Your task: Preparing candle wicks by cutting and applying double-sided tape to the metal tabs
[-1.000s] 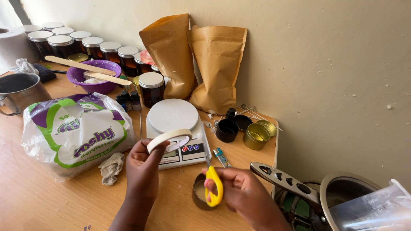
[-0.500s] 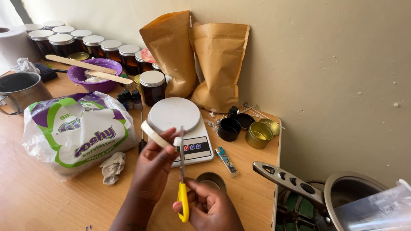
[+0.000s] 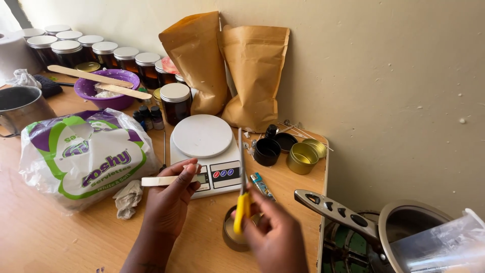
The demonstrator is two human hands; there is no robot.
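Observation:
My left hand (image 3: pixel 169 202) pinches a flat cream-coloured roll of tape (image 3: pixel 164 180), held level in front of the white kitchen scale (image 3: pixel 204 151). My right hand (image 3: pixel 275 232) grips scissors with yellow handles (image 3: pixel 241 202), blades pointing up past the scale's right edge. Beneath the scissors sits a small round tin (image 3: pixel 233 236), partly hidden by my right hand.
A plastic pack of serviettes (image 3: pixel 86 156) lies left, a crumpled tissue (image 3: pixel 127 197) before it. Glass jars (image 3: pixel 106 53), a purple bowl with wooden sticks (image 3: pixel 103 88), two brown paper bags (image 3: pixel 227 71), black and gold tins (image 3: pixel 290 151), a lighter (image 3: pixel 262 184), and a pot (image 3: pixel 399 227).
My right hand raised the scissors from lying low over the tin to blades pointing up. The left hand lowered the tape roll to a flat, level hold.

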